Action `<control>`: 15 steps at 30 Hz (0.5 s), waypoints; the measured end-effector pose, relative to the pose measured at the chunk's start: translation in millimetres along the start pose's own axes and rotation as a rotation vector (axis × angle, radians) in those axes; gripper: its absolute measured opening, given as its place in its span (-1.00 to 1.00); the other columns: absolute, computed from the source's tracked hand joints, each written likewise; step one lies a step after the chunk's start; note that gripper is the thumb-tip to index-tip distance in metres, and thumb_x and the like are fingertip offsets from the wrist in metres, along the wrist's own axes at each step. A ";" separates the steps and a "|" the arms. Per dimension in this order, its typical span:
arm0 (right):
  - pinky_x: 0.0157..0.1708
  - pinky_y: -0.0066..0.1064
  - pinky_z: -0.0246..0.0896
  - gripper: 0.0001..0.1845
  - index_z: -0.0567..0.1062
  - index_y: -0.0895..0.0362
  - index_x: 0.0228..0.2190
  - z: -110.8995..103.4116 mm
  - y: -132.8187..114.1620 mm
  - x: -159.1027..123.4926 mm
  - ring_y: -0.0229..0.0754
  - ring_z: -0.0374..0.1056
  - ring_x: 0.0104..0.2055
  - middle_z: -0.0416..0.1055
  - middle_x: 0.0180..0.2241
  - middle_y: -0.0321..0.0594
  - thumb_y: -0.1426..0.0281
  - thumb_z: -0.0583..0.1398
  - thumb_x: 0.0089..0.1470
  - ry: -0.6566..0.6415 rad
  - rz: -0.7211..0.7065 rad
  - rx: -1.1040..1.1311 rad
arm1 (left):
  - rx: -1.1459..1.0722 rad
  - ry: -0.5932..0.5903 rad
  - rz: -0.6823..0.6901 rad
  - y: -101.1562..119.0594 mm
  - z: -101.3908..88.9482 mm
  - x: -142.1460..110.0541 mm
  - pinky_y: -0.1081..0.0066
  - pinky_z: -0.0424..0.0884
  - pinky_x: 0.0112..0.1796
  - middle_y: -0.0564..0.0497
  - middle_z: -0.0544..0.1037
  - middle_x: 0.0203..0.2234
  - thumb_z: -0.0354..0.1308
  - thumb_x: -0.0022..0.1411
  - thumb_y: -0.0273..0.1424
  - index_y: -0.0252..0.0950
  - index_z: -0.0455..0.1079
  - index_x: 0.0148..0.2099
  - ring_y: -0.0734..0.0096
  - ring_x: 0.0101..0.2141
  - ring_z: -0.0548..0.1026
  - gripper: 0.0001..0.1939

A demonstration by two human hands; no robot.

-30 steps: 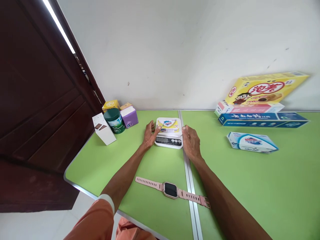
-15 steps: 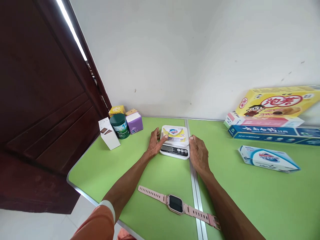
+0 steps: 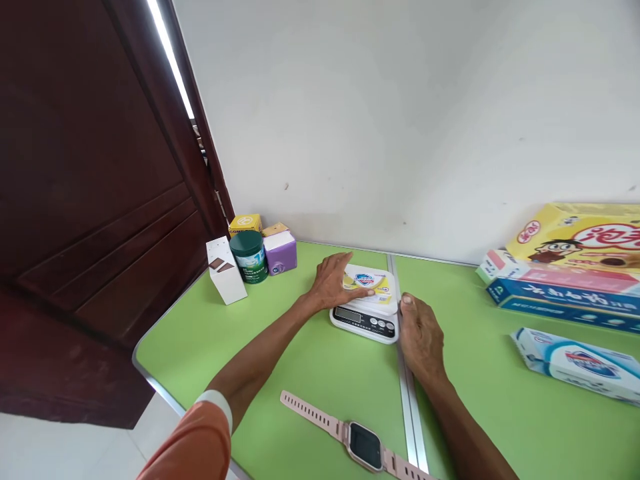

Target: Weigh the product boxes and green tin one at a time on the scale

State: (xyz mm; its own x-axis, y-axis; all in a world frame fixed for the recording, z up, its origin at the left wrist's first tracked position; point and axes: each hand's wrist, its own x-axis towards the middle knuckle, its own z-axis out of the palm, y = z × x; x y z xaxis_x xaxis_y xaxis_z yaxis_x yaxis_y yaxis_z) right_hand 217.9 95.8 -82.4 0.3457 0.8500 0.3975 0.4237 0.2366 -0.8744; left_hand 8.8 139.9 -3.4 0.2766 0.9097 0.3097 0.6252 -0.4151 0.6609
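A yellow and white Safeguard soap box (image 3: 367, 280) lies on the white plate of a small digital kitchen scale (image 3: 366, 325). My left hand (image 3: 333, 283) reaches over the box's left end, thumb across its front and fingers at the far side, closed around it. Beside the scale's right edge, my right hand (image 3: 423, 333) rests on the table with loosely bent fingers. Its thumb is by the scale's rim, and nothing shows in that hand. The fingertips on its underside are hidden.
A pink smartwatch (image 3: 365, 445) lies at the green table's (image 3: 270, 347) front. Back left stand a white carton (image 3: 227, 277), a green tub (image 3: 250, 257), a purple box (image 3: 281, 253) and a yellow box (image 3: 245, 223). Stacked packages (image 3: 570, 293) and a blue-white soap pack (image 3: 585, 363) sit at right.
My left hand has moved from beside the scale over the soap box and closed around its left end. My right hand stays beside the scale. The whole view has shifted.
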 end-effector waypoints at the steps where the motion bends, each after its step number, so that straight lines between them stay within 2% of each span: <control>1: 0.20 0.18 0.36 -0.12 0.63 0.07 -0.09 -0.6 -0.9 -0.6 0.28 0.50 0.11 0.64 -0.01 0.18 -0.39 -0.07 0.30 -0.006 -0.004 0.003 | 0.036 -0.039 0.013 0.5 -2.1 4.3 -0.17 0.11 0.50 -0.30 0.34 0.49 0.38 0.20 0.25 -0.18 0.22 0.55 -0.24 0.50 0.23 0.07; 4: 0.27 0.20 0.33 -0.18 0.64 0.07 0.04 -1.1 -3.3 -1.8 0.28 0.47 0.20 0.61 0.11 0.17 -0.28 -0.07 0.38 -0.017 -0.049 0.000 | 0.093 -0.126 0.043 -0.8 -5.5 12.1 -0.18 0.19 0.45 -0.26 0.46 0.40 0.36 0.22 0.24 -0.14 0.35 0.47 -0.22 0.43 0.34 -0.05; 7: 0.33 0.24 0.29 -0.20 0.61 0.08 0.17 0.6 -5.8 0.0 0.28 0.42 0.30 0.57 0.21 0.17 -0.21 -0.08 0.42 -0.030 -0.127 -0.042 | 0.097 -0.164 0.079 -4.9 -7.0 13.5 -0.17 0.26 0.40 -0.25 0.51 0.35 0.41 0.15 0.23 -0.14 0.41 0.42 -0.23 0.37 0.40 -0.07; 11: 0.39 0.33 0.23 -0.19 0.60 0.08 0.20 5.1 -12.9 5.4 0.30 0.39 0.34 0.57 0.22 0.18 -0.21 -0.08 0.43 -0.058 -0.246 -0.092 | 0.101 -0.183 0.087 -10.0 -9.5 13.6 -0.19 0.32 0.35 -0.27 0.58 0.25 0.49 0.08 0.18 -0.15 0.48 0.35 -0.26 0.28 0.47 -0.09; 15: 0.38 0.33 0.26 -0.18 0.59 0.12 0.21 10.8 -20.3 6.5 0.29 0.40 0.35 0.59 0.20 0.20 -0.20 -0.08 0.45 -0.072 -0.253 -0.069 | 0.129 -0.210 0.091 -9.2 -9.6 16.8 -0.14 0.34 0.33 -0.26 0.60 0.20 0.52 0.11 0.03 -0.17 0.52 0.31 -0.23 0.25 0.50 -0.21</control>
State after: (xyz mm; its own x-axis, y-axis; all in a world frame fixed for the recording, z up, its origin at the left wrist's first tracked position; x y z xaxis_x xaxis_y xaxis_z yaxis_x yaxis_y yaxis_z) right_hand 202.6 101.6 -65.1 0.1623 0.7995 0.5784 0.5457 0.4156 -0.7276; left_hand 0.7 158.8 2.3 0.4728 0.8567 0.2060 0.6752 -0.5025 0.5400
